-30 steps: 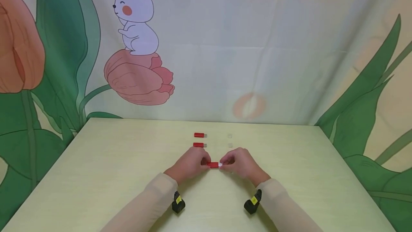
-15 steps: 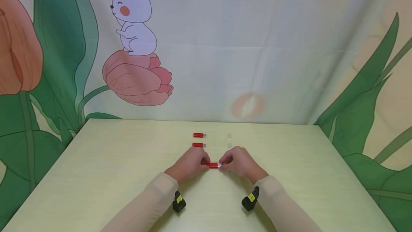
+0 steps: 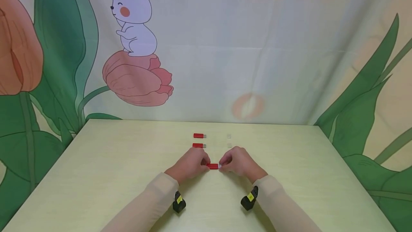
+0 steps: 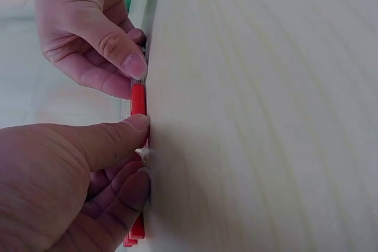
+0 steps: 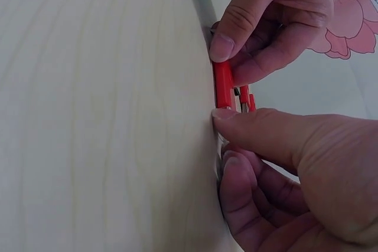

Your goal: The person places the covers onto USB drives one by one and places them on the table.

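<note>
Near front-center of table (image 3: 128, 164), red USB stick (image 3: 213, 166) sits btwn both hands, held lengthwise, plug end facing person's right. Left hand (image 3: 188, 164) pinches red body at its left end, thumb on near side. Right hand (image 3: 241, 162) pinches opp. end, thumb + fingertips close together on a small pale/clear bit (image 3: 220, 166); mostly covered, can't tell how much is plug vs. cap. Both hands narrow, fingers curled in, approx. mirror each other. Stick is right down at table level; can't tell if it touches.

Just beyond left hand: 2 more red sticks, nearer one (image 3: 197, 145) and farther one (image 3: 198, 135), approx. parallel, apart from each other, metal plugs also facing right. Beyond right hand: 2 small clear caps, nearer cap (image 3: 229, 145) and farther cap (image 3: 229, 136), approx. in line w/ those sticks, gap btwn.

Sleeves light beige, left sleeve (image 3: 141, 201) and right sleeve (image 3: 288, 205). Black wrist device w/ yellow label at each cuff, left device (image 3: 179, 204) and right device (image 3: 248, 201). Bkgd: pale printed cloth (image 3: 212, 46) behind table, w/ white rabbit (image 3: 136, 10) sitting on pink flower (image 3: 135, 78), orange tulip (image 3: 19, 46) at far left, green leaves (image 3: 360, 114) at right.
</note>
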`<state>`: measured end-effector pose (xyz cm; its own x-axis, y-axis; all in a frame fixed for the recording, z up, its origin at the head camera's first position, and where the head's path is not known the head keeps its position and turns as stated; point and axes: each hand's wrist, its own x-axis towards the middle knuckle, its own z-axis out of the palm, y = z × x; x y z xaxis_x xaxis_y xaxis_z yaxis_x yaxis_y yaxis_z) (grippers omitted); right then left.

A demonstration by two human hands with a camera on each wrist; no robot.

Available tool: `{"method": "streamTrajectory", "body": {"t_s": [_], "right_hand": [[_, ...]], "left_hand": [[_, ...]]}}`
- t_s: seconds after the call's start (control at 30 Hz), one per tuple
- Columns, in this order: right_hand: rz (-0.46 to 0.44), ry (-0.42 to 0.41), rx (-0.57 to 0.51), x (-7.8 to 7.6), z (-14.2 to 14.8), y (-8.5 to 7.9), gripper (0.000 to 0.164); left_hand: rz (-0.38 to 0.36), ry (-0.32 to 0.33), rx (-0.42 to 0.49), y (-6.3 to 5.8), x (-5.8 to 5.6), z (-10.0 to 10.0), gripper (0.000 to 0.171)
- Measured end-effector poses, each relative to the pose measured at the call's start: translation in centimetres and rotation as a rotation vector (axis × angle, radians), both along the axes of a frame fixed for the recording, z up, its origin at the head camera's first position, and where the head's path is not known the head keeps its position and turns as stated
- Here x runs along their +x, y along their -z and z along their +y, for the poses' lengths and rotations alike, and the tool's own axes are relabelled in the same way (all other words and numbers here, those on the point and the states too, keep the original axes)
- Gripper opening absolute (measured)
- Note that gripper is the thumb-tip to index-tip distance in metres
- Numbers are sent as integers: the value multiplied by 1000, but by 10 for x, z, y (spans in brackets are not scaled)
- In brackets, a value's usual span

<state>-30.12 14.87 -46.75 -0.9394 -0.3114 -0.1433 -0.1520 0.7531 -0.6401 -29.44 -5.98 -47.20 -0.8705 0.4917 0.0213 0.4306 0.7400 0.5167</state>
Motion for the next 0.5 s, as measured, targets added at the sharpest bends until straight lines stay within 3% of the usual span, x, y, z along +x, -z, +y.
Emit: {"method": "streamTrajectory", "body": {"t_s": [0.5], "right_hand": [[16, -19, -8, 3, 1, 0, 10]], "left_hand": [[-3, 26, 12, -3, 3, -3, 17]]}}
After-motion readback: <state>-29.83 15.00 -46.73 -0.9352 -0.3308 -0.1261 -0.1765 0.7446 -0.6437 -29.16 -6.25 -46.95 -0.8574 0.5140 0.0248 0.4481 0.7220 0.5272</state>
